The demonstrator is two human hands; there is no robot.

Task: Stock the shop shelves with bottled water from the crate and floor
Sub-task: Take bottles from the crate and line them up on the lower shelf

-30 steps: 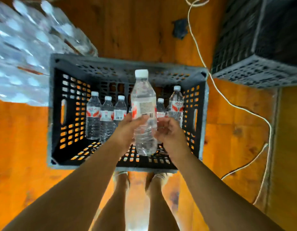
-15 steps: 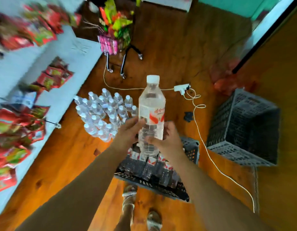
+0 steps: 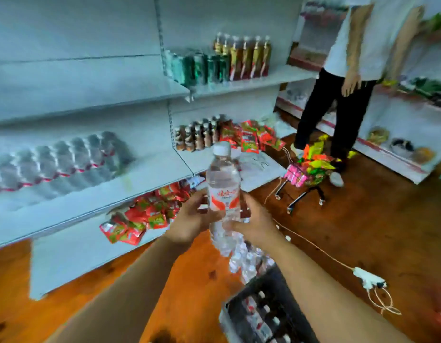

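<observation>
View: head
Bottle (image 3: 223,191): clear water, white cap, upright, held in both hands in front of the shelves, above the pack and crate.
Label: white band with a red-orange swoosh and red script, too blurred to read; small dark print beneath, illegible.
Left hand (image 3: 192,219): curled round the bottle's left side at label height, thumb across the front.
Right hand (image 3: 254,224): curled round the lower right side, fingers wrapped just under the label.
Crate (image 3: 279,285): dark plastic, on the floor at bottom centre; white-capped bottles with red-and-white labels inside, writing unreadable.
Pack (image 3: 249,261): clear bottles on the floor, just beyond the crate and partly behind the held bottle.
Shelf (image 3: 95,194): white, at left; carries a row (image 3: 58,159) of water bottles with red label bands, heavily blurred.
Packets (image 3: 145,214): red snack bags on the lowest level under that shelf, print not legible.
Upper right bay: green cans (image 3: 202,66) beside brown bottles (image 3: 244,58) with yellow labels; brands unreadable.
Middle right bay: small dark bottles (image 3: 197,134) next to more red bags.
Cart (image 3: 308,169): small, filled with bright bags, on the wooden floor (image 3: 363,219).
Person (image 3: 338,95): standing behind the cart, white top, black trousers.
Power strip (image 3: 368,279): white, on the floor at right, cord trailing.
</observation>
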